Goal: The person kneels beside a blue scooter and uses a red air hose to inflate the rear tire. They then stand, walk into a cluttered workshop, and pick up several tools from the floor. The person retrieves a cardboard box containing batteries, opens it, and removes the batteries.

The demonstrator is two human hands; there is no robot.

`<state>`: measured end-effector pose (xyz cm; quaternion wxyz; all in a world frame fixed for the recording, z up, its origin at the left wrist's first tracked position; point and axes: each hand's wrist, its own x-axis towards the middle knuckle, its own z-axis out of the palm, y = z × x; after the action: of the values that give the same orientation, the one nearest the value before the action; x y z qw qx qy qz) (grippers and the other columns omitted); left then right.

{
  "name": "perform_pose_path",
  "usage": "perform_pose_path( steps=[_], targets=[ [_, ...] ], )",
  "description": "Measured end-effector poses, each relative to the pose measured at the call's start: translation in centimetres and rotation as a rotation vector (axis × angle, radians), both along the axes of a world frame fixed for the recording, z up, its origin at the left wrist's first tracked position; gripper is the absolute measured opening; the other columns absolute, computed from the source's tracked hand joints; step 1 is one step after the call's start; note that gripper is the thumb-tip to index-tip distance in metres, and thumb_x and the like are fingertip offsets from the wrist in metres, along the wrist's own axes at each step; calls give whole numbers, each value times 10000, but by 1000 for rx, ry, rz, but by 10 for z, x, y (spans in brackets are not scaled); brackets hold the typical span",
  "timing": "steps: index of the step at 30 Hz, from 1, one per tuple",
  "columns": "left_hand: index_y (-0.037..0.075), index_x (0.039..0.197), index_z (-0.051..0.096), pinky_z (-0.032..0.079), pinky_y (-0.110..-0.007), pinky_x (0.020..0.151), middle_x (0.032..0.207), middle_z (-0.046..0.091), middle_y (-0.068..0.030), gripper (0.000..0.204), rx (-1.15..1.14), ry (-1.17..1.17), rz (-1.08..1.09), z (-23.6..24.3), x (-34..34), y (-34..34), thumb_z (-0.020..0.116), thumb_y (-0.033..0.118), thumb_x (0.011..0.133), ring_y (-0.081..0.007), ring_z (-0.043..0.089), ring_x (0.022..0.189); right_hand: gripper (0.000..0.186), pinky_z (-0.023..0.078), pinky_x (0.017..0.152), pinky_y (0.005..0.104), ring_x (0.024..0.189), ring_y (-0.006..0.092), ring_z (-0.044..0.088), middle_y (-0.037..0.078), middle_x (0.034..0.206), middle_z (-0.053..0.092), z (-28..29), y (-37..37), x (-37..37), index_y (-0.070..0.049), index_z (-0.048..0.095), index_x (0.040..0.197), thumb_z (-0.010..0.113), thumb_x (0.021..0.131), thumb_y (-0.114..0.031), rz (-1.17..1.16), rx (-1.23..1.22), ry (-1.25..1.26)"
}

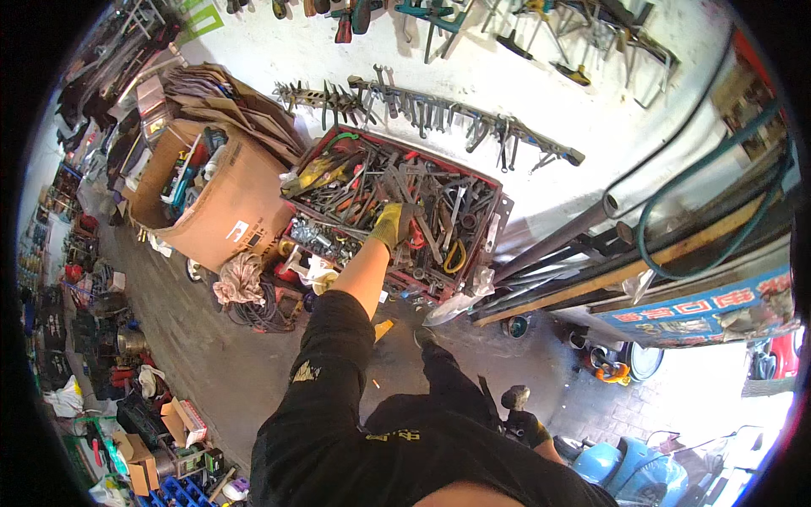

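Note:
My left hand (391, 226), in a yellow and dark work glove, reaches down into a red metal tray (486, 176) heaped with wrenches, sockets and other hand tools. Its fingers are bent down among the tools, beside a red piece (416, 236), and their tips are hidden. A yellow loop (455, 257) lies near the tray's front right. Low at my right side, my right hand (529, 429) in a dark glove is closed round a dark tool with a blunt greyish head (515, 397); its exact kind is unclear.
Left of the tray stands a large open cardboard box (228, 198) holding tools. Pliers and wrenches hang on a wall rack (456, 110). Long pipes (557, 239) lean at the right. A crumpled cloth (239, 279) and coiled cable (262, 311) lie near the box. Clutter lines the left side.

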<state>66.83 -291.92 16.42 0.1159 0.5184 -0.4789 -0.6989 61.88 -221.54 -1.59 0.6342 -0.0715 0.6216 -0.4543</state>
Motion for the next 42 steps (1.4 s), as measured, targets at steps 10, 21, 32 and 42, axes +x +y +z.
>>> perform_pose_path(
  steps=[10, 21, 32, 42],
  targets=[
    [60, 1315, 634, 554, -432, 893, 1219, 717, -142, 390, -70, 579, -264, -35, 79, -34, 534, 270, 1002, -307, 695, 1063, 198, 588, 639, 343, 724, 179, 674, 34, 831, 683, 65, -188, 2, -114, 708, 1024, 684, 945, -294, -5, 225, -309],
    [3, 1570, 374, 417, -399, 1175, 1561, 471, -133, 521, 23, 735, 377, -44, 539, 168, 500, 200, 1104, -248, 490, 1414, 260, 485, 502, 362, 529, 212, 572, 70, 646, 601, 186, -510, 260, -44, 655, 800, 618, 924, -270, 805, -180, -43],
    [96, 1623, 262, 439, -379, 1125, 1490, 539, -122, 1033, -358, 469, 751, 79, 884, 135, 885, 320, 830, -184, 524, 1349, 208, 604, 631, 339, 678, 207, 691, 87, 815, 684, 257, -702, 792, -61, 688, 1016, 599, 971, -244, 1035, 1, -570],
    [27, 1541, 392, 480, -337, 1050, 1373, 610, -93, 690, -507, 65, 1076, 31, 1163, -18, 716, 250, 975, -194, 590, 1224, 90, 529, 731, 260, 804, 93, 616, -6, 867, 617, 250, -895, 1120, -47, 630, 1016, 650, 939, -89, 1668, -825, -370]
  ],
)
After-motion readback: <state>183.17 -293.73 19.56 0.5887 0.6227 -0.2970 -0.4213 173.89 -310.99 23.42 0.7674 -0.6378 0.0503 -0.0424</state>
